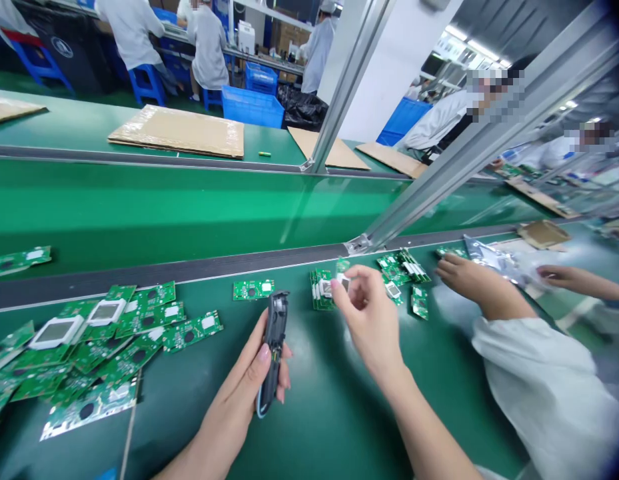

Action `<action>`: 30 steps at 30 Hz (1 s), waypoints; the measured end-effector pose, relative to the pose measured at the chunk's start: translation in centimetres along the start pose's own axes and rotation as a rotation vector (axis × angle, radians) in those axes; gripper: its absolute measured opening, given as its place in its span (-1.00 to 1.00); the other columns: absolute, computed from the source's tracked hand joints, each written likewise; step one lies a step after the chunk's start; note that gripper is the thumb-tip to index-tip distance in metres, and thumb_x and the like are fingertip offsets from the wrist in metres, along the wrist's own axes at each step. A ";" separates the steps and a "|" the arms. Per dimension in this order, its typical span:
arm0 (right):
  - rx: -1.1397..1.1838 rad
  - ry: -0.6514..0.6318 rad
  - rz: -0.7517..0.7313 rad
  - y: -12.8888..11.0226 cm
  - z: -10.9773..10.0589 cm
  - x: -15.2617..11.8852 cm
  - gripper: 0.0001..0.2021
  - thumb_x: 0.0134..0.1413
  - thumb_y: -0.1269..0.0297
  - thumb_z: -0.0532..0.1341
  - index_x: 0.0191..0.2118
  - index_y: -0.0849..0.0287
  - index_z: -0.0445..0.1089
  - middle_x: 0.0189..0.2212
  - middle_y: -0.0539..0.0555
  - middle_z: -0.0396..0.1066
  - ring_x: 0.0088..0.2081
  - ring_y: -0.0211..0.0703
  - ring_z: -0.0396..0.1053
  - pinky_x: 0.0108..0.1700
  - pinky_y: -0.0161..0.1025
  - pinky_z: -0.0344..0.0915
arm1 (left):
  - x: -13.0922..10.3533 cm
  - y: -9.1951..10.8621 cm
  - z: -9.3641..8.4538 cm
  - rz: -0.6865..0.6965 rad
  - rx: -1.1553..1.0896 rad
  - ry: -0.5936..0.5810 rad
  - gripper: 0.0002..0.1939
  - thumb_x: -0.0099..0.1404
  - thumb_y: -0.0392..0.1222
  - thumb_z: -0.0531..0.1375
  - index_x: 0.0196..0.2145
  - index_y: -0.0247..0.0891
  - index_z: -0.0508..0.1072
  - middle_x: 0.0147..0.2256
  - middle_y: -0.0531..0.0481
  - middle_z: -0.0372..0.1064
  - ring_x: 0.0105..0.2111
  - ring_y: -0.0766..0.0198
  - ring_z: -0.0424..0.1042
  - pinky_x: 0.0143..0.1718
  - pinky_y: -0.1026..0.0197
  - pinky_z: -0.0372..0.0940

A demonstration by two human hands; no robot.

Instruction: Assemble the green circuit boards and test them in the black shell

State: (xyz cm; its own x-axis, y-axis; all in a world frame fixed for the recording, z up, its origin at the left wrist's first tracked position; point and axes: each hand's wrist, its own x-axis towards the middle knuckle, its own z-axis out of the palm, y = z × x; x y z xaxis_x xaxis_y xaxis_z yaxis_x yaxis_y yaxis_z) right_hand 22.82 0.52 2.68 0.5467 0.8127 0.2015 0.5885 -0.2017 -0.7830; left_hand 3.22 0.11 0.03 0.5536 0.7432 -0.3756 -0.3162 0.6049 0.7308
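My left hand (239, 390) is wrapped round a narrow black plastic housing (275, 333), held upright on edge with its inner parts showing. Thumb and fingers of my right hand (372, 323) pinch a small green circuit board (343, 268) with a white-framed display; the fingers cover part of it. Just left of that hand, a row of similar boards (320, 293) stands close together on the green table. One single board (253, 289) lies flat beyond the housing. More boards (393, 268) are grouped behind my right hand.
A loose pile of circuit boards (139, 323) spreads over the table's left side. At right, a co-worker's hand (462, 280) reaches toward boards and a silvery bag (494, 257). A metal frame post (419, 193) rises from the conveyor's edge. Cardboard sheets (179, 130) lie beyond the green belt.
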 end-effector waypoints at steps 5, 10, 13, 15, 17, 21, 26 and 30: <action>-0.065 -0.102 0.045 1.9 0.7 1.2 -0.67 0.16 -0.04 0.13 -0.16 0.09 0.42 -0.41 -0.02 0.26 -0.41 -0.20 0.23 -0.28 -0.24 0.20 | 0.7 -1.0 -0.7 0.045 -0.019 -0.020 -0.30 0.37 0.13 0.10 0.37 -0.07 0.00 -0.19 -0.10 0.35 -0.45 0.29 0.33 -0.39 0.17 0.30; 0.140 -0.102 0.229 2.7 1.8 1.7 -0.48 0.09 -0.05 0.16 0.06 0.21 0.27 -0.39 0.05 0.45 -0.39 -0.13 0.35 -0.25 -0.19 0.27 | 1.8 -2.0 -1.3 0.078 -0.040 -0.038 -0.13 0.33 0.14 0.16 0.40 -0.12 -0.20 -0.27 -0.06 0.36 -0.53 0.31 0.36 -0.54 0.24 0.32; 0.162 -0.149 0.224 2.1 2.8 2.0 -0.56 0.05 0.01 0.20 -0.05 0.23 0.32 -0.40 0.08 0.49 -0.38 -0.12 0.41 -0.28 -0.21 0.28 | 2.2 -2.2 -1.5 0.100 -0.038 -0.038 -0.07 0.31 0.15 0.19 0.40 -0.14 -0.26 -0.31 -0.03 0.37 -0.57 0.33 0.34 -0.59 0.27 0.32; 0.163 -0.185 0.187 1.0 3.6 1.7 -0.65 0.02 0.09 0.24 -0.11 0.19 0.37 -0.40 0.06 0.48 -0.34 -0.11 0.41 -0.24 -0.21 0.29 | 2.3 -2.2 -1.5 0.104 -0.036 -0.025 -0.03 0.29 0.17 0.20 0.40 -0.16 -0.27 -0.33 -0.02 0.39 -0.59 0.33 0.35 -0.61 0.27 0.33; 0.114 -0.208 0.126 -0.2 4.2 1.1 -0.74 0.01 0.18 0.26 -0.17 0.17 0.41 -0.32 0.08 0.47 -0.23 -0.07 0.40 -0.13 -0.16 0.28 | 2.3 -2.1 -1.5 0.105 -0.033 -0.001 -0.01 0.27 0.17 0.22 0.40 -0.17 -0.28 -0.34 -0.02 0.42 -0.60 0.31 0.36 -0.61 0.27 0.33; -0.042 -0.247 0.036 -2.0 4.8 0.0 -0.83 0.05 0.32 0.25 -0.18 0.15 0.43 -0.21 0.13 0.43 -0.10 0.01 0.35 -0.02 -0.07 0.24 | 2.3 -1.9 -1.2 0.112 -0.034 0.030 0.02 0.23 0.18 0.25 0.39 -0.20 -0.24 -0.37 0.00 0.43 -0.61 0.32 0.35 -0.63 0.28 0.33; 0.028 -0.257 0.047 -1.6 4.2 -0.6 -0.85 0.05 0.37 0.27 -0.20 0.15 0.42 -0.24 0.08 0.45 -0.13 -0.02 0.36 -0.03 -0.10 0.26 | 2.6 -1.7 -1.2 0.098 -0.044 0.021 0.09 0.13 0.24 0.31 0.37 -0.19 -0.20 -0.38 0.01 0.43 -0.63 0.31 0.37 -0.68 0.30 0.34; 0.132 -0.196 -0.029 0.2 3.2 -0.8 -0.79 0.05 0.36 0.28 -0.15 0.15 0.43 -0.19 0.08 0.45 -0.12 -0.07 0.38 -0.01 -0.13 0.26 | 2.8 -1.7 -1.5 0.094 -0.045 0.000 0.03 0.14 0.23 0.31 0.35 -0.18 -0.12 -0.40 0.01 0.43 -0.67 0.32 0.34 -0.68 0.29 0.32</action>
State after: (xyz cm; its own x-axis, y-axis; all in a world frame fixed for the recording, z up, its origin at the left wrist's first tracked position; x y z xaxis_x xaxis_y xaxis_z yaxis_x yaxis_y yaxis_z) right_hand 20.64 1.54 0.46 0.3972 0.9103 0.1167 0.5121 -0.1143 -0.8513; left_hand 4.14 1.61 -3.09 0.5201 0.7973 -0.3063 -0.4011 0.5446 0.7366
